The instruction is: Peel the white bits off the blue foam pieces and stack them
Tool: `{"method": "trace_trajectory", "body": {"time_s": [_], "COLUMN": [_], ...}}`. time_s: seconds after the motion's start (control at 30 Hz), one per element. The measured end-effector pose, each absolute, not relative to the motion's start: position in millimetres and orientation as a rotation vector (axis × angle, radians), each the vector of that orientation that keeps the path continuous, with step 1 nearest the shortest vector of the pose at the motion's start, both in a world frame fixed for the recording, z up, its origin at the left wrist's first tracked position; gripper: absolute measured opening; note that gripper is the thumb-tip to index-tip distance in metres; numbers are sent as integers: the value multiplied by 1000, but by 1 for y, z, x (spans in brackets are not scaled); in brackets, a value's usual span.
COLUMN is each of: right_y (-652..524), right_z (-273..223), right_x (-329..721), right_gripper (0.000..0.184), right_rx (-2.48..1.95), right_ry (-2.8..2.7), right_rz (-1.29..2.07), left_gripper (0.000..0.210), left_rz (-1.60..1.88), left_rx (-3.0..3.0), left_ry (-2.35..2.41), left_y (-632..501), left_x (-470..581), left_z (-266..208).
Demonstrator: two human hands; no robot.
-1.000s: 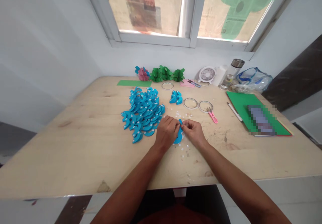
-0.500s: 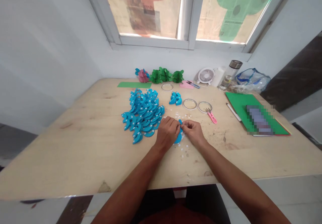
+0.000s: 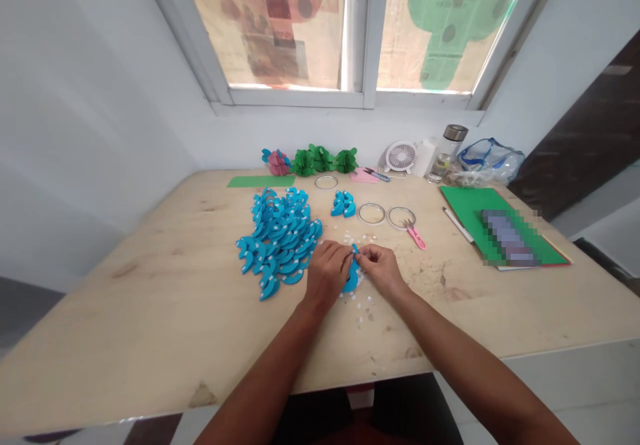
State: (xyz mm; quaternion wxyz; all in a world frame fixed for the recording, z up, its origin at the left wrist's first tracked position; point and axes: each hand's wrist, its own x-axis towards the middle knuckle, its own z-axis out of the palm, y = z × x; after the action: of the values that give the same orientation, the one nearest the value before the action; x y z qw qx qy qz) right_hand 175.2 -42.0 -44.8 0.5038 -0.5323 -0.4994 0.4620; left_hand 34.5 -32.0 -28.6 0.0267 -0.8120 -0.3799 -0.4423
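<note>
Close together over the table, my left hand (image 3: 327, 272) and my right hand (image 3: 381, 266) pinch a curved blue paper piece (image 3: 352, 278) between their fingertips. Part of the piece is covered by the left fingers. Small white paper bits (image 3: 369, 300) lie scattered around it. Left of my left hand spreads a big pile of curved blue paper pieces (image 3: 283, 232), many with white tabs. A small cluster of blue pieces (image 3: 343, 204) sits beyond my hands.
Rolls of tape (image 3: 371, 214) and pink-handled snips (image 3: 415, 235) lie to the right. Farther right are a pen (image 3: 457, 224) and green sheets (image 3: 480, 198). Along the wall stand green paper figures (image 3: 320, 158), a fan (image 3: 401, 157) and a bottle (image 3: 449, 152).
The head view has shifted, so the window and the table sit slightly lower and more to the left. Both hands stay at the blue piece, with only slight finger movement.
</note>
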Motion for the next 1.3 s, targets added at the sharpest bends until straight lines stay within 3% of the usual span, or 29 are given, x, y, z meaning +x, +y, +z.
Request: {"method": "trace_trajectory", "body": {"time_s": [0.73,1.3], "right_y": [-43,-40], "right_z": [-49,-45], "right_x": [175,180], "right_gripper": [19,30], "right_rx": [-1360,-1311], "right_ry": [-1378,-1134], "right_rz": [964,1090], "left_gripper": [23,15], "left_rz": [-1298,-1813], "left_rx": [-2551,-2467], "left_ry": [-1229,-1852], "left_y": [-32,-27], "left_x": [33,25], "left_z": [-27,-26]}}
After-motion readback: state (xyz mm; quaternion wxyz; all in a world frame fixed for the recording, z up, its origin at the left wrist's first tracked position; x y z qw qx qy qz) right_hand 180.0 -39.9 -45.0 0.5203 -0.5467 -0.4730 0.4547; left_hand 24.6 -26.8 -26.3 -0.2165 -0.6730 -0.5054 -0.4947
